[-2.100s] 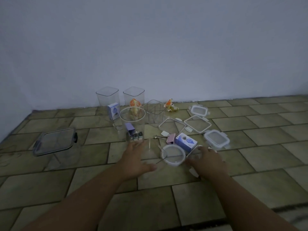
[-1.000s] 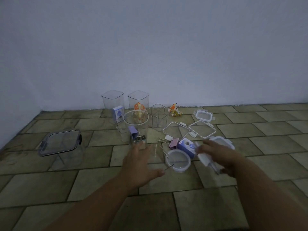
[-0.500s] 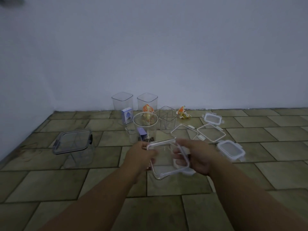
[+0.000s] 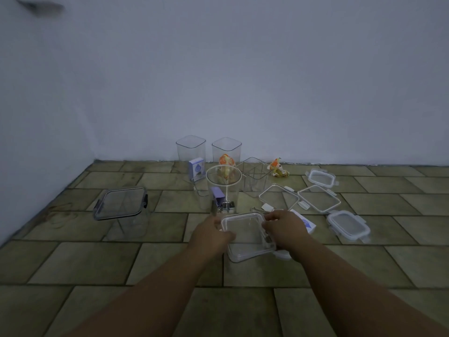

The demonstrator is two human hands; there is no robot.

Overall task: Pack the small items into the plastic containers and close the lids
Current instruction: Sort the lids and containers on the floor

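lid (image 4: 245, 233) — likely light, stiff, slick; take opposite edges | left hand (image 4: 211, 235), right hand (image 4: 284, 230) both grip it | just in front of jar (image 4: 224, 190)

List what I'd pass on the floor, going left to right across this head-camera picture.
Large lidded container → blue-and-white box → round clear container → orange wrapper → loose lid at the far right.
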